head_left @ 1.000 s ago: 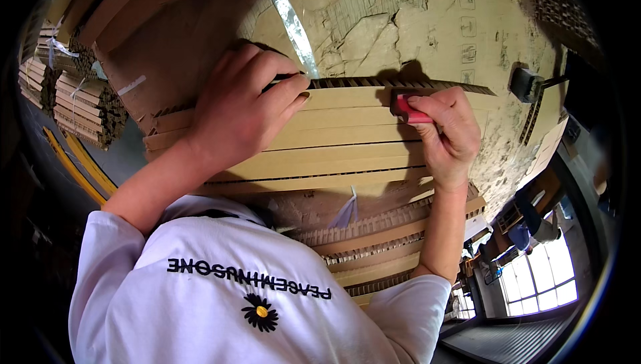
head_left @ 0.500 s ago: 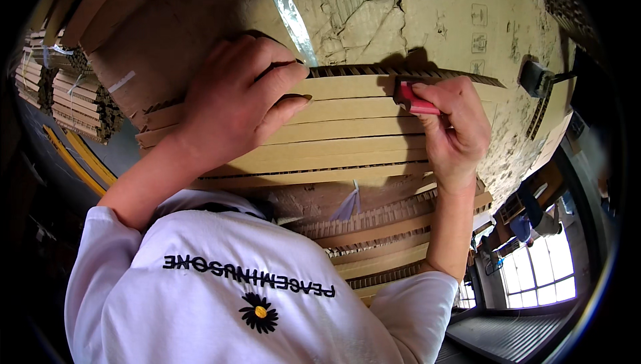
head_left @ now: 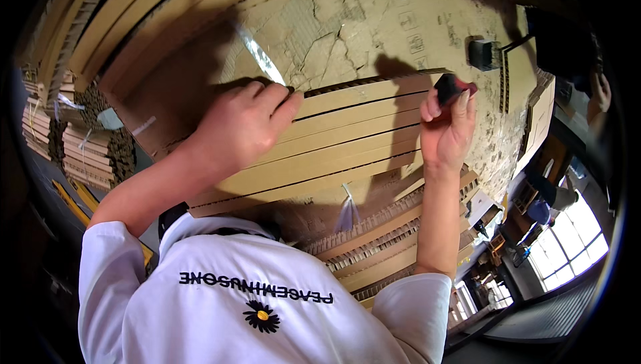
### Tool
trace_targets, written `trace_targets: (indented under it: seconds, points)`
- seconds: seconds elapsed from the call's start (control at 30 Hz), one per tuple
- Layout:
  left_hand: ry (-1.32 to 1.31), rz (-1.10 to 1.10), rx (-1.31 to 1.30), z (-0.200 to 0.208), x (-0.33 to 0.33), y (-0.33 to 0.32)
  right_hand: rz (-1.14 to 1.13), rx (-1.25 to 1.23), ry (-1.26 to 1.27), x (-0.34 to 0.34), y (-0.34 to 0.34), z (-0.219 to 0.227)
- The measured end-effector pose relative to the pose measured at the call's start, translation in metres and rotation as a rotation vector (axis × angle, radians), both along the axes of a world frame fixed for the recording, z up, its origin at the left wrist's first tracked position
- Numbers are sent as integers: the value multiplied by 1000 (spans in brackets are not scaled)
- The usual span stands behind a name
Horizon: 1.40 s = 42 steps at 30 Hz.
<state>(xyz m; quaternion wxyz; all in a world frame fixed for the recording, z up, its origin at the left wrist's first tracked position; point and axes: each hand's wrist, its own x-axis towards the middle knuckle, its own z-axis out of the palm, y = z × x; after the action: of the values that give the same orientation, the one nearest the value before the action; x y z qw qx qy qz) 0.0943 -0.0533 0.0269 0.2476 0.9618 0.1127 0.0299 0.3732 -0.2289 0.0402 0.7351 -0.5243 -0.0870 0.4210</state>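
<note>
Up near the right edge of the cardboard stack [head_left: 347, 130], a small red-and-black cutter [head_left: 453, 88] sits pinched in the right hand [head_left: 446, 130]; the fingers [head_left: 463, 107] curl tightly round it from the right and the thumb presses it from the left, so only its upper end shows above the fingertips. The cutter's tip lies at the end of the top strip [head_left: 364, 90], close to where that strip meets the torn sheet [head_left: 347, 30] beyond it. Whether a blade is out cannot be told. Well apart from it, the left hand [head_left: 240, 127] lies palm down on the stack, its fingers bent and close together, the fingertips [head_left: 288, 100] resting on the left end of the same top strip, holding nothing. Below the hands the stack shows several long strips parted by dark lines, and under them lie corrugated edges [head_left: 374, 244] with a scrap of clear tape [head_left: 347, 214] hanging. A black clamp [head_left: 484, 55] sits on the sheet just right of the cutter. More cardboard bundles [head_left: 87, 157] stand at far left. Another person's hand [head_left: 601, 90] shows at the far right, and windows [head_left: 567, 244] lie at lower right.
</note>
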Motion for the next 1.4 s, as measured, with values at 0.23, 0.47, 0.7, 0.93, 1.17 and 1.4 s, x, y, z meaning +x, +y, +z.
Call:
trace_targets:
  seconds: [0.23, 0.47, 0.7, 0.93, 1.17, 1.4]
  points:
    - [-182, 138, 172, 41, 1, 37, -32, 0, 96, -33, -33, 11]
    - [-281, 318, 234, 54, -12, 45, 255, -259, -488, -44, -26, 9]
    - [-189, 373, -205, -19, -36, -49, 602, -229, -974, -49, -3, -4]
    - [-174, 396, -173, -26, -36, -51, 634, -183, -1078, -50, 7, -11]
    - [-185, 386, -198, -25, -36, -51, 650, -204, -1091, -48, 6, -13]
    - [-190, 389, -210, -25, -36, -51, 707, -240, -1078, -46, 4, -11]
